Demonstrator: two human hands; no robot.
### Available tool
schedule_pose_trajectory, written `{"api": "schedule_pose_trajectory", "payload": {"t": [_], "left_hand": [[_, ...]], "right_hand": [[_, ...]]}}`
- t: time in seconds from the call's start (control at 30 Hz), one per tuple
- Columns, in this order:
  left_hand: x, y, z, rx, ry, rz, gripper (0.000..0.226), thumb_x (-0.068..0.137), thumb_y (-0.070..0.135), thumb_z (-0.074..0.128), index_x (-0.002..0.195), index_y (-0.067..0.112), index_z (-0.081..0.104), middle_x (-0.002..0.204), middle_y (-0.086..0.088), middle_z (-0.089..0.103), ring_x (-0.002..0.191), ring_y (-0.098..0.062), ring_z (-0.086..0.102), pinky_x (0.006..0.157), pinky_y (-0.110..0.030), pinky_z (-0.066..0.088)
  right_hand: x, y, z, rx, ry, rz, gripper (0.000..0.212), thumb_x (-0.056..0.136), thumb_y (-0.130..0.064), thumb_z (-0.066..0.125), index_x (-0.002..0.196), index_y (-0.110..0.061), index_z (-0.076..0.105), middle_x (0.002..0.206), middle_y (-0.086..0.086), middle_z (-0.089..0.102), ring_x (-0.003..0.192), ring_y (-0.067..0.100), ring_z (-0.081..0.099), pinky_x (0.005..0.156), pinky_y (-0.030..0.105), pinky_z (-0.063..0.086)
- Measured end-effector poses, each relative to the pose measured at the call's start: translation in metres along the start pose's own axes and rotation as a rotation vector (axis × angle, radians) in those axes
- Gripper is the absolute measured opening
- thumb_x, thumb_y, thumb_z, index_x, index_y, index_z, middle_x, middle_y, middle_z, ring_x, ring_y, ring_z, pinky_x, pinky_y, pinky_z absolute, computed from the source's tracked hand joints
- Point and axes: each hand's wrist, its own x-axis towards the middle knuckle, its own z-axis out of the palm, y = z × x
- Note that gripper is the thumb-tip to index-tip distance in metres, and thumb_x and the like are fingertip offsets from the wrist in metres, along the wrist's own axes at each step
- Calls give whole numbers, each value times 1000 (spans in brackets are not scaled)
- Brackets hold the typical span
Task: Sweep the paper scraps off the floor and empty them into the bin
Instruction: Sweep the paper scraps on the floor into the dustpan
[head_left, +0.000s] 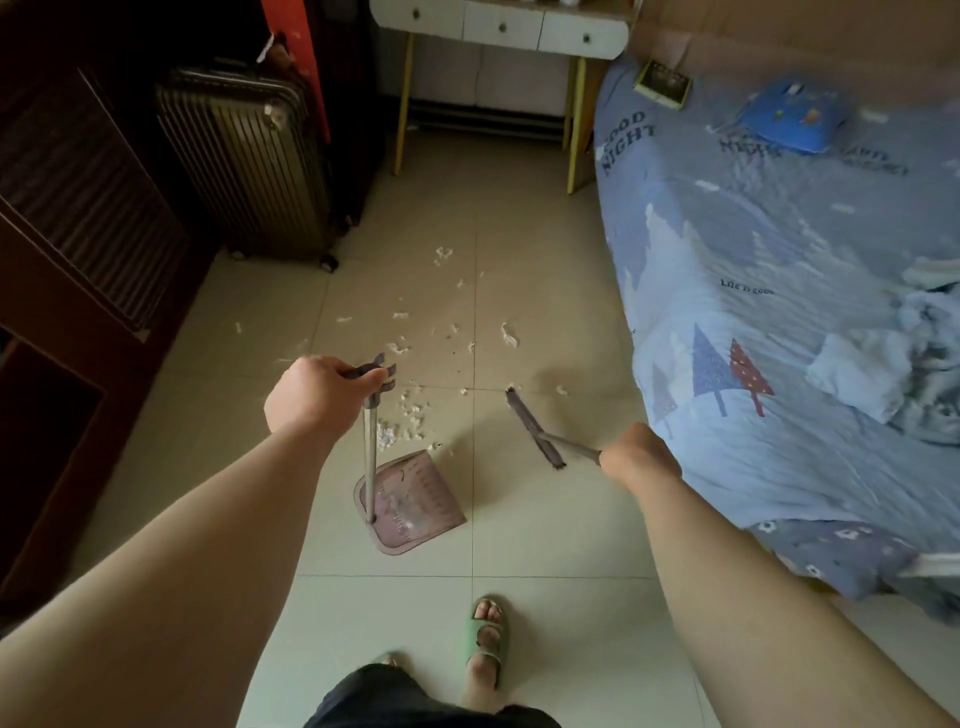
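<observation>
Paper scraps (410, 415) lie strewn over the tiled floor (545, 519), thickest in a small heap just at the mouth of the dustpan (421, 499), which holds a few white bits. The left hand (317, 395), arm stretched forward, has its grip clenched round the top of the dustpan's upright handle. The right hand (641, 457) grasps the handle of the broom (535, 428), whose head sits right of the pan, apart from it. A bed (779, 312) borders the right and a suitcase (249, 161) the left, with open tiles between.
</observation>
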Motion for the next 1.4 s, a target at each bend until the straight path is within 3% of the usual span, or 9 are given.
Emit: {"api": "schedule_pose_trajectory", "payload": {"t": [0.17, 0.37, 0.6, 0.7, 0.87, 1.03, 1.23, 1.33, 1.4], "left_hand": [[-10, -21, -7, -6, -29, 60, 33, 79, 57, 68, 81, 25, 78, 64, 2, 66, 57, -16, 59, 49, -20, 36], [-20, -48, -10, -39, -91, 93, 28, 82, 50, 68, 82, 24, 78, 60, 3, 62, 53, -15, 55, 48, -21, 34], [-24, -65, -18, -47, -111, 99, 25, 82, 51, 70, 85, 27, 78, 64, 3, 66, 53, -14, 55, 48, -20, 34], [-23, -67, -22, -47, -122, 108, 25, 83, 51, 70, 84, 27, 77, 66, 0, 68, 53, -17, 56, 49, -21, 35], [-20, -67, -29, -23, -140, 104, 31, 83, 52, 69, 79, 23, 77, 61, -3, 65, 50, -18, 53, 48, -20, 33], [-17, -60, -29, -7, -142, 82, 40, 83, 54, 68, 72, 16, 74, 56, -2, 59, 48, -19, 52, 47, -21, 32], [-11, -51, -21, -1, -135, 53, 39, 82, 56, 68, 67, 20, 71, 53, 0, 57, 47, -17, 52, 47, -20, 31], [-7, -40, -13, -21, -123, 26, 37, 82, 55, 69, 63, 24, 68, 53, 1, 57, 47, -17, 52, 46, -20, 31], [-5, -30, -7, -27, -116, 8, 38, 81, 56, 70, 61, 23, 68, 51, 2, 56, 45, -17, 49, 45, -20, 29]], "right_hand": [[-23, 41, 21, 89, 42, 116, 2, 87, -5, 53, 85, -4, 54, 89, 15, 62, 88, 33, 63, 71, 31, 48], [-51, 64, 74, 149, -73, 273, 10, 84, -1, 50, 78, 1, 58, 68, 12, 58, 64, 27, 60, 54, 28, 44], [-86, 11, 109, 417, -144, 251, 15, 81, 3, 50, 87, 3, 64, 75, 19, 65, 49, 23, 55, 42, 21, 39], [-92, -13, 108, 510, -221, 236, 15, 85, 3, 50, 73, -5, 52, 68, 12, 55, 47, 20, 47, 39, 19, 34], [-88, -20, 86, 582, -190, 266, 18, 86, 0, 42, 74, -6, 54, 67, 13, 55, 34, 15, 36, 32, 9, 23], [-72, -12, 66, 527, -104, 236, 24, 84, 0, 46, 61, -5, 52, 57, 12, 53, 38, 17, 40, 35, 14, 27], [-29, -1, 61, 453, 9, 189, 9, 81, -3, 56, 83, 2, 63, 70, 14, 58, 51, 23, 53, 42, 20, 35], [-7, 3, 49, 422, 0, 193, 9, 83, -2, 56, 74, -3, 55, 63, 10, 52, 56, 25, 52, 44, 23, 35], [11, 7, 42, 426, 1, 193, 2, 84, -2, 55, 82, -2, 56, 68, 11, 54, 63, 27, 54, 45, 24, 36]]}}
